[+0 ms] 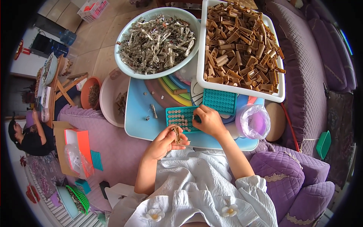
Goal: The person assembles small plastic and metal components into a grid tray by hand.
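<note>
My left hand (163,142) holds a small brown clip-like piece (176,134) upright between thumb and fingers, just below a teal grid tray (177,117). My right hand (209,121) rests on the right part of that tray, its fingertips pinching something small at the tray's holes; several holes are filled with round brown pieces. A second teal grid tray (220,100) lies just above my right hand. Both trays sit on a small light-blue table with a rainbow print (140,121).
A white rectangular bin of brown pieces (242,45) and a round basin of grey scraps (157,41) stand at the table's far side. A clear plastic bag (252,121) lies right of my hand. Purple sofa cushions (287,174) surround me. Another person (28,138) sits far left.
</note>
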The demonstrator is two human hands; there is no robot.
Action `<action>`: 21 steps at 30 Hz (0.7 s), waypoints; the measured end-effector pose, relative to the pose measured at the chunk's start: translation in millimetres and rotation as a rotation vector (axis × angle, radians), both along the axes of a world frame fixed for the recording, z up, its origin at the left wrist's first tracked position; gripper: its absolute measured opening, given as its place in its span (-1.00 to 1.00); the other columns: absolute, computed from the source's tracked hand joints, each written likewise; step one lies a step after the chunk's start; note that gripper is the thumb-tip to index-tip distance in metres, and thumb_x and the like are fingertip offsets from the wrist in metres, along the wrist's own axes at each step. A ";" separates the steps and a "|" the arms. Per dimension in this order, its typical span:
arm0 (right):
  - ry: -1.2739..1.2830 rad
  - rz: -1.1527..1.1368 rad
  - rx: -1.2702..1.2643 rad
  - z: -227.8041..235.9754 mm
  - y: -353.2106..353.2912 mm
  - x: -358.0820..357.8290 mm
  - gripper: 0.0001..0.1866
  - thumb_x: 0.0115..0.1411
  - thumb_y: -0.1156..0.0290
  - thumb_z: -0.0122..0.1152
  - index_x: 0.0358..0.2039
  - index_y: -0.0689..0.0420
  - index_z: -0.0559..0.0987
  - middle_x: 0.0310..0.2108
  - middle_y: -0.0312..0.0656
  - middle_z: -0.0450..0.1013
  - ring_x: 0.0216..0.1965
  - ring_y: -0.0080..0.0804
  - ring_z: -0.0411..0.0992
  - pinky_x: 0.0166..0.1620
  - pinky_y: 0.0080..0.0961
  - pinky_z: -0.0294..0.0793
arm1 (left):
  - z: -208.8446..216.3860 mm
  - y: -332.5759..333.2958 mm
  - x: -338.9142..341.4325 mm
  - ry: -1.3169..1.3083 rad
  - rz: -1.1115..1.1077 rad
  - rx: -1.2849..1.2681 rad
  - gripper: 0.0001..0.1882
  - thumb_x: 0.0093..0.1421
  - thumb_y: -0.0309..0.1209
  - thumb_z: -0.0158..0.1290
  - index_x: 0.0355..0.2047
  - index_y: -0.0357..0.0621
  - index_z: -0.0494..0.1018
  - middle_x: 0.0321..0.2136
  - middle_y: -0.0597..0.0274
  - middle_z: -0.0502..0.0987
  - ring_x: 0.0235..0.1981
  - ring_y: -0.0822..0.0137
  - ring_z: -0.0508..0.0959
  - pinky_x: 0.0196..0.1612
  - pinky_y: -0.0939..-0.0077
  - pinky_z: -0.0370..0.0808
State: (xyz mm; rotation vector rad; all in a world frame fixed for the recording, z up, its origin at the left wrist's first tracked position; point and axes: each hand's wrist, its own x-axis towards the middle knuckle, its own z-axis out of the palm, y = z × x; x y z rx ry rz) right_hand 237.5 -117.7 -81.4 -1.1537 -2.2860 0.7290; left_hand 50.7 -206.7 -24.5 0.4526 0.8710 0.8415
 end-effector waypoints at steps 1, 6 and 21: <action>-0.001 0.004 -0.001 1.3 -0.5 0.6 -0.78 -0.26 0.44 0.20 -0.52 0.15 0.42 -0.54 -0.21 0.32 -0.47 -0.25 0.37 -0.43 -0.43 0.40 | -0.4 -1.2 -0.3 -0.009 0.036 -0.002 -0.72 0.21 -0.24 -0.28 -0.19 -0.16 0.22 -0.35 0.09 0.41 -0.25 0.11 0.46 -0.24 0.22 0.45; 0.032 0.027 -0.002 11.8 -2.0 9.4 -0.77 -0.16 0.41 0.19 -0.42 0.13 0.43 -0.48 -0.20 0.33 -0.49 -0.27 0.37 -0.43 -0.43 0.39 | -2.4 -3.5 -1.6 -0.079 0.103 0.027 -0.75 0.21 -0.27 -0.26 -0.20 -0.15 0.21 -0.28 0.09 0.41 -0.24 0.21 0.46 -0.25 0.31 0.46; 0.425 0.007 -0.450 99.6 -53.1 -39.2 -0.90 -0.09 0.58 0.15 -0.49 0.22 0.47 -0.53 -0.25 0.34 -0.61 -0.57 0.26 -0.55 -0.66 0.27 | 6.9 -20.1 6.7 0.199 0.255 0.332 -0.80 0.12 -0.45 -0.09 -0.27 -0.23 0.19 -0.42 0.31 0.32 -0.36 0.53 0.40 -0.36 0.54 0.53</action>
